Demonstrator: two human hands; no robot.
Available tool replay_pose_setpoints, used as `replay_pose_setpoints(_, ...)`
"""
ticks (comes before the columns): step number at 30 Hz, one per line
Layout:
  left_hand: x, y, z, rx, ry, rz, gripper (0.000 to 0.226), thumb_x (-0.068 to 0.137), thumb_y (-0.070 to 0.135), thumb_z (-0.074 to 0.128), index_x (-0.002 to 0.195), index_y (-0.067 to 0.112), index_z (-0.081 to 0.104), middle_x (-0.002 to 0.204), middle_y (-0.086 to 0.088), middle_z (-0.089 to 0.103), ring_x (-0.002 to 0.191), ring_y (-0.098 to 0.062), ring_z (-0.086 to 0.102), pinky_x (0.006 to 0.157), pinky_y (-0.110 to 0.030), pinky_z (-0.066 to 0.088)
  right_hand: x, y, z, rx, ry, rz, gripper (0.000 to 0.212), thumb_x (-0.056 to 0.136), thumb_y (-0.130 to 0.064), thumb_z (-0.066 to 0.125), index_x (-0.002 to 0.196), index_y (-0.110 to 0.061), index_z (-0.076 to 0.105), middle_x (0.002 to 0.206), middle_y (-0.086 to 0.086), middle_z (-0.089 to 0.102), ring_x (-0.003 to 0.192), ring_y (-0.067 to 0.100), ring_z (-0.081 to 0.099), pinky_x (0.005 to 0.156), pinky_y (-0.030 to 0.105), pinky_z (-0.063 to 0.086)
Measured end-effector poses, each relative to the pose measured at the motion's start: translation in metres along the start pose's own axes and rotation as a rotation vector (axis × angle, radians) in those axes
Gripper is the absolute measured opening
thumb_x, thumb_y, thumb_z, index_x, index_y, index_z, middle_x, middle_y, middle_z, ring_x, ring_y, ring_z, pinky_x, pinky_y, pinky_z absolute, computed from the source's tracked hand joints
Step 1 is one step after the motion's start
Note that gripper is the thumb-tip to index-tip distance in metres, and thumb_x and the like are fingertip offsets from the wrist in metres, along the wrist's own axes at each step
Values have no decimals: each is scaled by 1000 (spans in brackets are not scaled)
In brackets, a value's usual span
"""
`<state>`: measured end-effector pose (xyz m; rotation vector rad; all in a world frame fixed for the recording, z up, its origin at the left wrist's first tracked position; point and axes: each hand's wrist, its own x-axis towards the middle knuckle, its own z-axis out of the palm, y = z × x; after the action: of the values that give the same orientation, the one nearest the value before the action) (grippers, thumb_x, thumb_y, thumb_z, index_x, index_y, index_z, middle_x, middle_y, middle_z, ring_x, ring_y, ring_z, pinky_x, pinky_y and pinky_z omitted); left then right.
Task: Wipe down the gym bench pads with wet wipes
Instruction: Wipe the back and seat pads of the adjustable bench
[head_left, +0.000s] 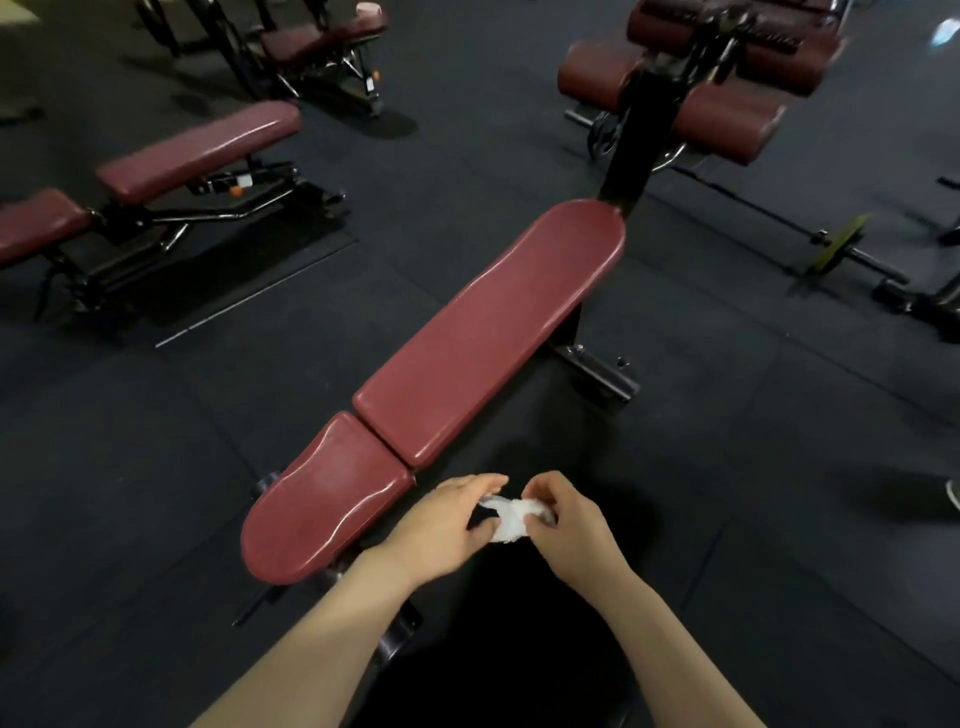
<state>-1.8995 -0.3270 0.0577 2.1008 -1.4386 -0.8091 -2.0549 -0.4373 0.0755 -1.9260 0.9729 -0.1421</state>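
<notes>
Head view: both the left hand (441, 525) and the right hand (566, 525) pinch a crumpled white wet wipe (511, 519), held in the air just right of the short dark-red seat pad (322, 499). The long dark-red back pad (488, 332) runs away up-right; the left hand is nearer to the pads.

I see both pads of the bench (488, 332) bare from the near end to the far end, so a hand can sweep its whole length. At the far end the black upright post (631, 145) and maroon rollers (727, 119) block the way. Dark floor (156, 467) lies open along the left edge; a second bench (197, 150) stands well apart there.
</notes>
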Motion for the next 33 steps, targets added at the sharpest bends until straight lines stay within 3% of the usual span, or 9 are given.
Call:
replay_pose_setpoints(5,7,42,14,-46,43,25,29,91,30,63,120,33,58,115,16,61,111,-6,55,96,-32,45,-27,9,-42,78,133,0,26,83,-16,61,92,-37,48,89,-11,60,80,-6,56,62,8,46)
replay_pose_setpoints(8,15,59,24,-130,68,18,17,87,34,61,92,46,51,90,19,59,85,-1,56,77,-34,50,-36,18,-57,88,210,25,19,83,-25,66,87,-35,50,83,-9,61,75,3,58,61,16,50)
replay_pose_setpoints(11,31,76,33,-241,108,-1,16,86,34,61,82,42,47,82,16,59,70,-2,55,67,-32,48,-38,30,-69,70,341,69,17,83,-25,67,79,-34,53,75,-9,61,70,5,59,57,18,50)
replay_pose_setpoints(16,69,108,46,-339,63,57,13,90,30,64,89,44,61,90,22,66,86,3,63,72,-13,48,-29,45,-93,185,513,221,15,85,-29,70,80,-34,57,74,-8,65,66,3,61,53,15,47)
replay_pose_setpoints(21,123,141,46,-335,-11,185,30,92,27,63,101,56,59,103,30,64,106,13,54,86,-1,39,1,56,-128,597,591,369,7,85,-30,70,90,-25,67,84,-4,72,78,8,70,73,30,58)
replay_pose_setpoints(24,160,161,46,-325,-142,241,41,94,21,60,114,57,56,116,32,58,116,15,48,97,-4,37,16,58,-149,811,658,388,18,83,-32,70,90,-15,67,77,2,70,71,7,67,66,22,56)
replay_pose_setpoints(27,190,188,56,-334,-297,256,51,95,22,54,138,48,46,133,27,53,128,10,42,109,-17,34,20,70,-177,941,727,348,34,84,-34,71,92,-3,62,75,8,63,75,16,63,74,25,56)
replay_pose_setpoints(31,215,231,79,-373,-466,325,58,95,13,48,144,41,37,134,31,53,133,8,39,112,-20,31,14,94,-213,1084,851,363,23,89,-17,69,104,-1,62,97,18,70,94,25,70,86,30,56)
replay_pose_setpoints(33,228,254,92,-383,-540,383,56,95,8,46,141,39,41,136,25,55,133,6,41,112,-20,31,9,110,-233,1052,956,405,16,88,-10,68,102,-4,61,93,13,71,89,21,71,86,34,57)
